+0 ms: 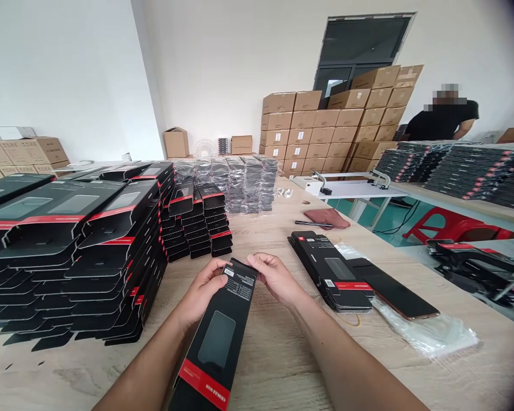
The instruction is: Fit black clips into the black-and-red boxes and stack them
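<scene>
**A:** Your left hand [200,290] and right hand [276,278] are both closed on the top end of a black box [216,342], pinching it from either side. Why hold it up there?

**B:** That leaves the red band and the window on its face uncovered and turned toward you. The box tilts down past the bench [278,365], and its lower end runs out of view, so you can't tell whether it touches.

**A:** What's on your left?

**B:** You have tall stepped stacks [81,257] of matching boxes, with a shorter pile [197,222] behind them. The stepping seems to keep them within easy reach.

**A:** And on your right?

**B:** There's a smaller stack [329,274] just beside a dark slab [394,288], perhaps a phone, lying on a clear plastic bag [424,337]. The bag may be protecting its face. Beyond them are a pen [312,224] and a reddish cloth [328,218]. Far back, a co-worker [443,117] stands past piled cartons [321,131].
</scene>
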Demonstrator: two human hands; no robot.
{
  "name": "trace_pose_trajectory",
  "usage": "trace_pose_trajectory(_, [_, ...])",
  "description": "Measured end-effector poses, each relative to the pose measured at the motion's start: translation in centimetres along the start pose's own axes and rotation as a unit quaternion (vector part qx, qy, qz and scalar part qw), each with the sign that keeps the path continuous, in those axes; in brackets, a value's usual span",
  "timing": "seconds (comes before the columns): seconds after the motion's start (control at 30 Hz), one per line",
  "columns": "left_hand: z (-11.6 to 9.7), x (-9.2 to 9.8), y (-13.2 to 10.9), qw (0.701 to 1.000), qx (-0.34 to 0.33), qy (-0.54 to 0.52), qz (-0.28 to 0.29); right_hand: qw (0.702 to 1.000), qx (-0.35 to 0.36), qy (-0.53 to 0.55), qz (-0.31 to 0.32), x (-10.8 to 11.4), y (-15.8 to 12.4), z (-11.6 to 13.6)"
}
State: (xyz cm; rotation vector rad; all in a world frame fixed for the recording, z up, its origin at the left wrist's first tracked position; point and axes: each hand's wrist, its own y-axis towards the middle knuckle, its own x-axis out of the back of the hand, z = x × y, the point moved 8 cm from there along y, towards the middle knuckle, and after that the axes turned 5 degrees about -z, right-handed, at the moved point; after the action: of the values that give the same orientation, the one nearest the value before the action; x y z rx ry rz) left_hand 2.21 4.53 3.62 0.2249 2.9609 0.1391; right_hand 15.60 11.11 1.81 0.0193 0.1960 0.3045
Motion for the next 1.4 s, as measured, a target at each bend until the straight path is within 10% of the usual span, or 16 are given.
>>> trace_pose_trajectory(0.2, [1.2, -0.5, 0.2, 0.999, -0.009, 0.019, 0.039, 0.986, -0.144, 0.075, 0.046, -1.0, -0.9, -1.8])
trace_pose_trajectory(0.87, [0.1, 1.0, 0.7, 0.991, -0.065, -0.111, -0.038, 0.977, 0.077, -0.150, 0.133, -3.4, -2.6, 3.5])
trace_pose_trajectory(1.13, [-0.3, 7.0, 1.0, 0.934, -0.158, -0.061, -0.315, 0.985, -0.016, -0.086, 0.149, -4.1, -2.6, 1.0])
trace_pose_trajectory(1.4, [-0.3, 6.7, 1.2, 0.947, -0.141, -0.039, -0.287, 0.999, 0.014, 0.016, 0.046, -0.9, -1.2, 3.6])
